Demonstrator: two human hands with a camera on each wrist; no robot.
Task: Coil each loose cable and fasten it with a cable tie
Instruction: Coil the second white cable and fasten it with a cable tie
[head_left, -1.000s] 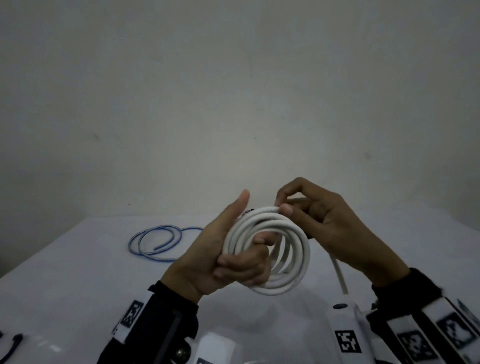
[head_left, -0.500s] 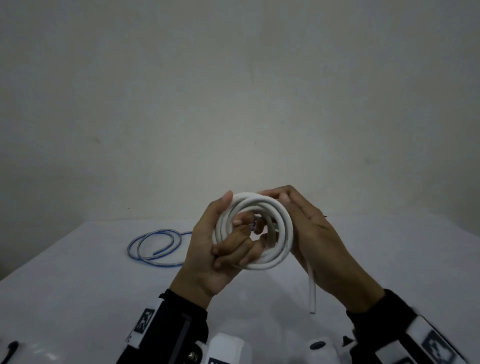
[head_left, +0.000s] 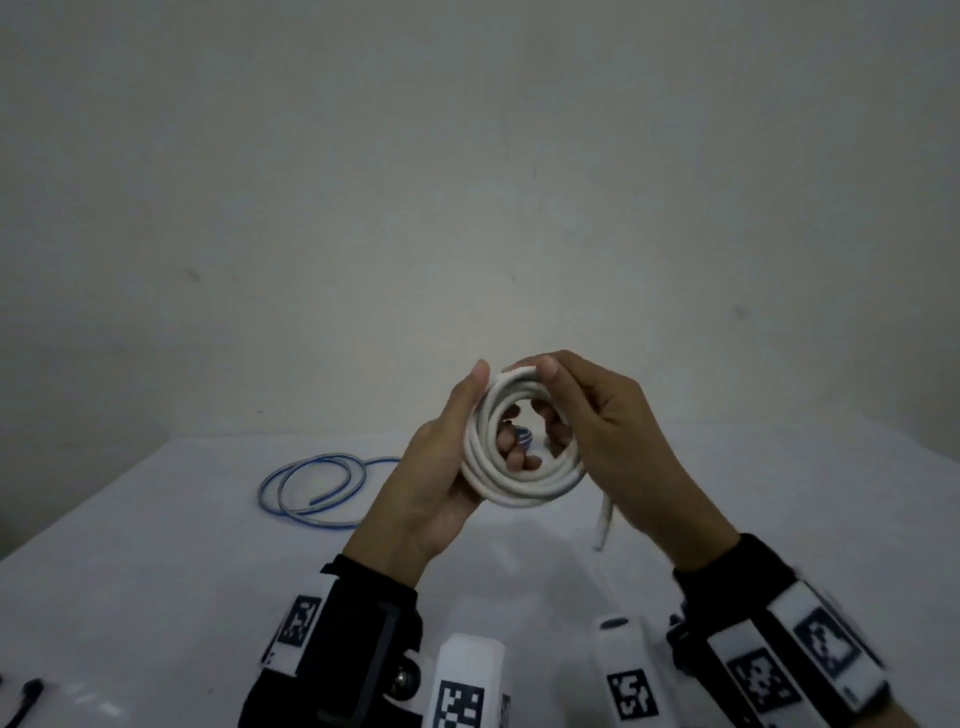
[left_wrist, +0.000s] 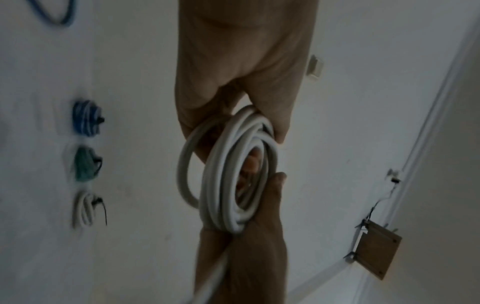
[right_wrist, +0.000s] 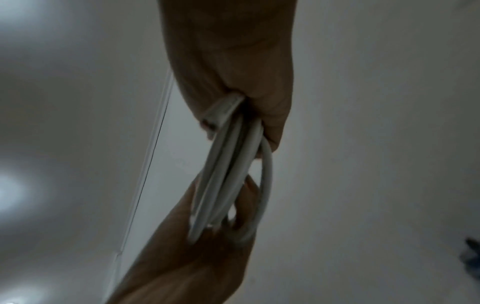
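White cable (head_left: 521, 457) sits coiled between your left hand (head_left: 431, 483) and right hand (head_left: 618, 441) above the table (head_left: 156, 571), both curled round its loops, tail dangling, untied. 3 tied bundles (left_wrist: 85, 162) look done; the blue cable (head_left: 317, 488) remains.

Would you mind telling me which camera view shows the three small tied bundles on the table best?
The left wrist view: it alone shows the blue bundle, green bundle and white bundle in a row, though blurred. The head view has only a blue-striped glimpse through the white coil; the right wrist view shows none clearly.
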